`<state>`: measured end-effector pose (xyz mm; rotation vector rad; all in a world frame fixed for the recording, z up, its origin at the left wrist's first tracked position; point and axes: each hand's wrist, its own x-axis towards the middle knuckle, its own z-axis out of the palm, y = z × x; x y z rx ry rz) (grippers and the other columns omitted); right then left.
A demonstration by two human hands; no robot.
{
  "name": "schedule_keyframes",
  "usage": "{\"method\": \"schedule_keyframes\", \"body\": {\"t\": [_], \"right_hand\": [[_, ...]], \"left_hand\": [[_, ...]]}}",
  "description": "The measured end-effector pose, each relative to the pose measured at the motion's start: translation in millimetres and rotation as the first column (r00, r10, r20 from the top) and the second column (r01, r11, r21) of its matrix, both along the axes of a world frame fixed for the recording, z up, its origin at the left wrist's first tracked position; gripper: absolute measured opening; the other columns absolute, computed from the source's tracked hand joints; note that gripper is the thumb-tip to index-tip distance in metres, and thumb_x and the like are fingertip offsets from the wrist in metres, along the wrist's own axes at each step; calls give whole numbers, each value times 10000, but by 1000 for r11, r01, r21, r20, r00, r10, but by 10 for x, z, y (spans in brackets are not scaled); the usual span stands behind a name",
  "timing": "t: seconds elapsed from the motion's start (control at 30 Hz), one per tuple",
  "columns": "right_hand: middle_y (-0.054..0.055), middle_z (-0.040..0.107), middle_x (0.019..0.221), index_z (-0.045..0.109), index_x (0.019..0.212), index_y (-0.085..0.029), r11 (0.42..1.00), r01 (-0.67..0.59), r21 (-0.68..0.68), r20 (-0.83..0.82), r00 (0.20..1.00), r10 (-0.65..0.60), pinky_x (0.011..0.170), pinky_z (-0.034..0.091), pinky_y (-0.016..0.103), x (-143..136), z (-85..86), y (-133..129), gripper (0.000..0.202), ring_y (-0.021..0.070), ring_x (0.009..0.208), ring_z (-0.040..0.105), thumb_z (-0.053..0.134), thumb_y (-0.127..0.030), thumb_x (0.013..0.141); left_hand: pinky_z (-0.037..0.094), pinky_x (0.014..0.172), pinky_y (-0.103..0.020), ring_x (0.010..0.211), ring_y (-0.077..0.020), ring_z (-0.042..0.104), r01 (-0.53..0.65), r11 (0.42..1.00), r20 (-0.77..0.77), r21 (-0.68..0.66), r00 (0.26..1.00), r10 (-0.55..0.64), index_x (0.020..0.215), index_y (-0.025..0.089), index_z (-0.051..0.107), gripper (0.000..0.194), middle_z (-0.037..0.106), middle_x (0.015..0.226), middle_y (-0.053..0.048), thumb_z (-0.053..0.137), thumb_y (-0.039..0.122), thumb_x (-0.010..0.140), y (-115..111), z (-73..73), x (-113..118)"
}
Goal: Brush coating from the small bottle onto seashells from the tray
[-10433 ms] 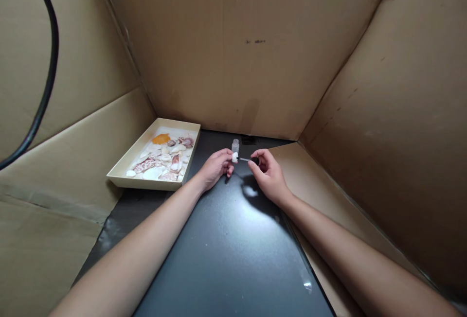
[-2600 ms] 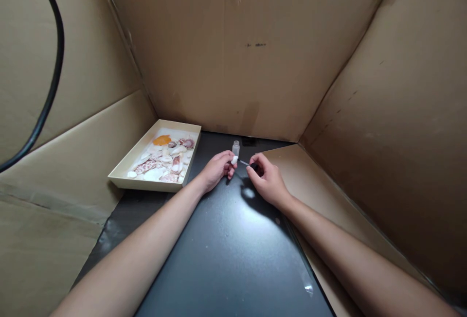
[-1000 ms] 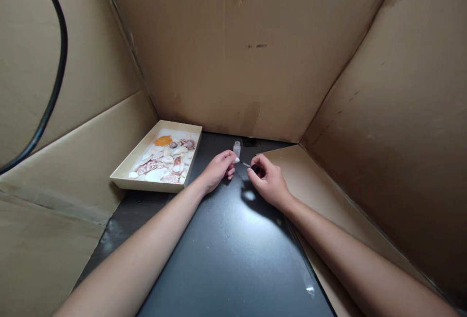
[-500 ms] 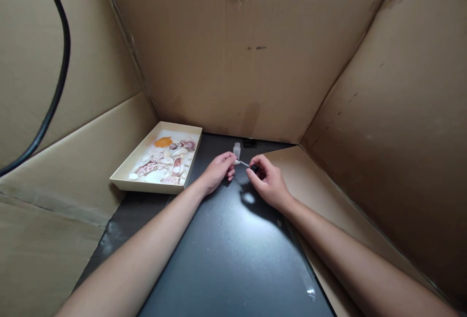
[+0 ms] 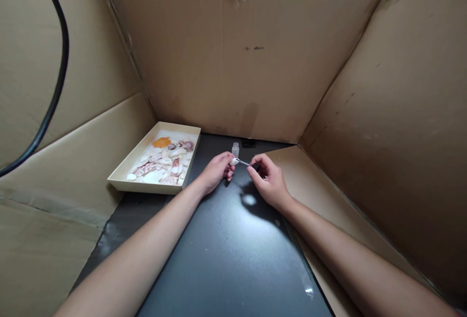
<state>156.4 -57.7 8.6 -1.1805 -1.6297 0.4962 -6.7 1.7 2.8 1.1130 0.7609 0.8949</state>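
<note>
Between the thumb and fingers of my left hand (image 5: 219,168) is a small white seashell (image 5: 234,161). My right hand (image 5: 268,178) pinches the dark cap of a thin-stemmed applicator (image 5: 243,163), most of the cap hidden by the fingers. The stem points left, and its tip is at the shell; whether it ends in a brush or a dropper is too small to tell. Just behind the shell, a small clear bottle (image 5: 235,149) stands upright and uncapped on the dark tabletop (image 5: 226,244).
To the left, a shallow cream tray (image 5: 146,188) holds several shells and an orange piece (image 5: 161,142). Cardboard walls (image 5: 204,59) enclose the back and sides. A cardboard sheet (image 5: 306,181) lies along the right, and a black cable (image 5: 63,54) hangs at the upper left.
The shell has turned into fuller view at my left fingertips, with the applicator tip still at it. My right fingers now cover more of the dark cap. The view has shifted slightly.
</note>
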Motion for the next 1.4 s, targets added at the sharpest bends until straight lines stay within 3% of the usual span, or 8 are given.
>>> {"method": "schedule_keyframes", "body": {"t": [0.27, 0.47, 0.6, 0.77, 0.97, 1.13, 1.3, 1.4], "right_hand": [[-57, 459, 604, 507, 806, -211, 998, 64, -27, 51, 997, -62, 509, 342, 218, 12, -17, 17, 88, 101, 510, 421, 563, -279, 816], [-50, 473, 614, 530, 846, -210, 1000, -17, -21, 44, 999, 18, 511, 356, 219, 4, -3, 7, 98, 107, 518, 434, 560, -303, 832], [-57, 443, 587, 535, 802, -209, 998, 58, -4, 59, 997, -57, 489, 326, 220, 7, 16, -4, 88, 99, 487, 395, 562, -287, 833], [-36, 508, 645, 543, 838, -208, 996, -82, -23, 43, 996, 83, 517, 371, 223, -7, 6, -15, 89, 110, 527, 451, 562, -295, 835], [-37, 498, 619, 551, 820, -207, 1000, 9, -24, 56, 998, -8, 520, 353, 230, 8, 15, -11, 111, 116, 530, 447, 530, -308, 859], [-22, 531, 670, 574, 890, -204, 992, -128, -19, 51, 990, 128, 541, 361, 239, 20, 10, -25, 119, 121, 550, 450, 501, -297, 877], [-30, 511, 637, 579, 866, -202, 999, -48, -19, 61, 997, 49, 525, 350, 234, 12, 1, -14, 106, 117, 530, 438, 515, -286, 864], [-25, 541, 668, 599, 914, -203, 992, -123, -15, 101, 987, 124, 537, 367, 233, -1, 18, -20, 115, 117, 541, 461, 528, -267, 851]], "left_hand": [[368, 423, -172, 438, -59, 435, -8, 1000, 4, 0, 1000, 8, 804, 171, 492, 88, 493, 603, 36, 520, 254, 814, 1, -3, 9], [367, 419, -170, 438, -60, 439, -17, 1000, 12, -11, 1000, 17, 817, 173, 491, 88, 501, 609, 35, 529, 250, 798, 8, -5, 7], [374, 420, -176, 434, -63, 439, -16, 1000, 7, -7, 1000, 16, 817, 174, 487, 69, 503, 604, 36, 513, 234, 796, 5, 2, 5], [367, 417, -174, 432, -62, 440, -12, 1000, 6, -7, 1000, 12, 819, 175, 489, 78, 508, 610, 35, 520, 242, 795, 2, 2, 4], [372, 422, -176, 434, -63, 441, -8, 1000, 10, -5, 1000, 8, 806, 173, 489, 66, 504, 605, 34, 518, 230, 791, 6, -1, 5], [371, 418, -177, 434, -62, 445, -25, 1000, 12, -8, 1000, 25, 826, 173, 486, 52, 529, 629, 27, 498, 204, 786, 4, 0, 16], [368, 418, -176, 438, -58, 447, -26, 1000, 14, -2, 1000, 26, 833, 173, 474, 67, 556, 669, 17, 476, 166, 766, 3, 2, 21], [369, 420, -178, 441, -60, 450, -27, 1000, 20, 1, 999, 27, 838, 174, 475, 89, 562, 676, 16, 476, 157, 751, -1, 3, 17]]}}
